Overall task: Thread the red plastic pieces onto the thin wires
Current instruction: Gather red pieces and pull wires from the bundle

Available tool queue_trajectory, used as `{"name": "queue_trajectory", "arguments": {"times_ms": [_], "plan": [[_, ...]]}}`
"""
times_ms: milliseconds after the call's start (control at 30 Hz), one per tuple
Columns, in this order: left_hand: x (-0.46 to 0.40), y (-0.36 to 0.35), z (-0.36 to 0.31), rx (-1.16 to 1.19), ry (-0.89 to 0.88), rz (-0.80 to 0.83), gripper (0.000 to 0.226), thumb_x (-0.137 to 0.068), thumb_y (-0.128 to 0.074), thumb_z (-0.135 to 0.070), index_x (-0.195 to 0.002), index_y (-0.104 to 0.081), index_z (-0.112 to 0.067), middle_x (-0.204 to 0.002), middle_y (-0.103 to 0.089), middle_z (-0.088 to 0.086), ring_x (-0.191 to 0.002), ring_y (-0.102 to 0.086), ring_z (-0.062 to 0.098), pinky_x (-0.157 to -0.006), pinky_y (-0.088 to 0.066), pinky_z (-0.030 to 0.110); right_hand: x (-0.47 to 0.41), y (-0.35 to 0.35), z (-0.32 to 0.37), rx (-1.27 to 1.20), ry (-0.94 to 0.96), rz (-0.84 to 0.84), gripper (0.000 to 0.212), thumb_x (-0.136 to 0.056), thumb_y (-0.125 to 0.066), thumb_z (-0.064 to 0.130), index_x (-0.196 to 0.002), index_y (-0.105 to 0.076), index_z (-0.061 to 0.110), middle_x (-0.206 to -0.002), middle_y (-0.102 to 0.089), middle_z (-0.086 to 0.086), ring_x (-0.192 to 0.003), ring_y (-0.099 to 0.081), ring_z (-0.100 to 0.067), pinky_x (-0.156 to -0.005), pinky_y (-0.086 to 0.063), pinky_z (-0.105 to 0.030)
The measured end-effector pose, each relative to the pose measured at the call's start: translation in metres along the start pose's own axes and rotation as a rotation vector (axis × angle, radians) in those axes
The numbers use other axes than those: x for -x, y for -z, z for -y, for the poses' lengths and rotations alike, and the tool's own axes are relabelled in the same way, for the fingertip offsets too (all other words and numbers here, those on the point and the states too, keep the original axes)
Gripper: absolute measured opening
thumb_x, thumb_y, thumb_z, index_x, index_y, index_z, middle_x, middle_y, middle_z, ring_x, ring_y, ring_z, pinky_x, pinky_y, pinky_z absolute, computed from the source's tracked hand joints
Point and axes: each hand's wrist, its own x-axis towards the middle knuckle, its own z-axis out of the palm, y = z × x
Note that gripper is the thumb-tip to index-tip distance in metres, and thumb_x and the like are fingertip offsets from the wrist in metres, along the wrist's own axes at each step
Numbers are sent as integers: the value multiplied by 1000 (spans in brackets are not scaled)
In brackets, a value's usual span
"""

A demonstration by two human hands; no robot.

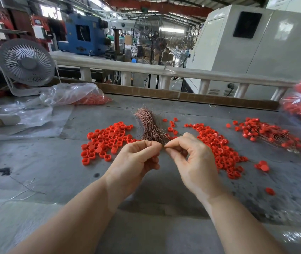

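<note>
Head view: left hand (pixel 136 158) and right hand (pixel 191 158) pinch wire bundle (pixel 148 125) between cap piles (pixel 105 140).

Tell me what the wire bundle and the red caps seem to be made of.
Wire bundle: thin metal strands, likely copper or copper-coated, judging by the pinkish-brown sheen. Red caps: moulded plastic, probably, from their uniform colour, smooth semi-gloss faces and identical round shapes.

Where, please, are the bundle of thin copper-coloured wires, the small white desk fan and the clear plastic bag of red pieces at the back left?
bundle of thin copper-coloured wires (pixel 148 125): head view, middle of the strands.
small white desk fan (pixel 26 62): head view, grille hub.
clear plastic bag of red pieces (pixel 76 93): head view, its clear film.
</note>
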Motion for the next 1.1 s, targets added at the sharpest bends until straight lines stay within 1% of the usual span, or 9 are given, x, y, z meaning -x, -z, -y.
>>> {"name": "queue_trajectory", "arguments": {"times_ms": [133, 233, 433, 567, 733, 833, 933, 1033, 1100], "plan": [[-2, 3, 0, 38, 22, -42, 17, -84, -59, -3, -69, -66, -8, -56, -54, 0, -47, -51, 4, -45, -47, 16, 0, 1, -2, -11, -27, -43, 6, -76, -63, 14, -74, -68, 14, -66, -48, 14, -62, -46, -5, -62, -43, -28], [-1, 2, 0, 7, 15, -23, 13, -82, -60, -3, -71, -66, -8, -55, -55, -2, -47, -51, 3, -46, -48, 16, 0, 2, -2, 9, -13, -28, 6, -76, -63, 15, -74, -69, 14, -65, -48, 13, -61, -45, -5, -60, -42, -28], [1, 0, 1, -97, -37, -19, 15, -84, -59, 1, -72, -65, -8, -53, -56, -4, -47, -50, 3, -47, -47, 16, 1, 2, 0, 69, 45, -6, 5, -76, -65, 11, -73, -69, 12, -64, -51, 7, -60, -47, -12, -57, -46, -38], [2, 1, 1, -230, -97, -24, 15, -86, -58, 2, -73, -63, -6, -56, -53, -2, -50, -49, 6, -50, -48, 19, 2, 1, 1, 72, 55, 7, 4, -75, -67, 12, -72, -69, 13, -66, -46, 13, -62, -44, -9, -57, -44, -34], [0, 2, 3, -410, -129, -51, 12, -88, -57, -2, -78, -62, -4, -61, -53, 3, -50, -51, 9, -57, -51, 29, 2, 1, 4, 75, 92, 45, 5, -75, -66, 12, -71, -67, 11, -68, -45, 15, -65, -45, -8, -58, -42, -29], [0, 3, 3, -354, -122, -57, 12, -86, -60, -2, -75, -64, -7, -59, -55, 0, -52, -53, 8, -54, -51, 24, 2, 1, 3, 37, 32, 33, 6, -75, -65, 10, -70, -66, 12, -65, -46, 13, -62, -44, -7, -58, -42, -29], [-1, 3, 4, -187, -79, -63, 13, -83, -62, -4, -73, -67, -9, -59, -58, -1, -53, -55, 6, -54, -50, 18, 1, 1, 0, -38, -69, -4, 10, -77, -67, 4, -72, -67, 13, -66, -54, 8, -63, -49, -9, -60, -41, -25], [-1, 3, 2, -41, -3, -24, 9, -83, -60, -5, -84, -69, -7, -64, -62, 0, -57, -60, 6, -58, -51, 15, 1, 1, -1, -77, -159, -23, 14, -78, -69, 0, -73, -68, 13, -68, -57, 8, -65, -50, -5, -61, -38, -15], [1, 2, 0, -1, 26, 20, 19, -84, -56, 5, -90, -70, -7, -65, -63, 0, -62, -62, 7, -63, -52, 14, 1, 1, -2, -88, -196, -26, 14, -79, -68, 0, -73, -68, 13, -69, -59, 5, -64, -49, -6, -61, -39, -17]]}}
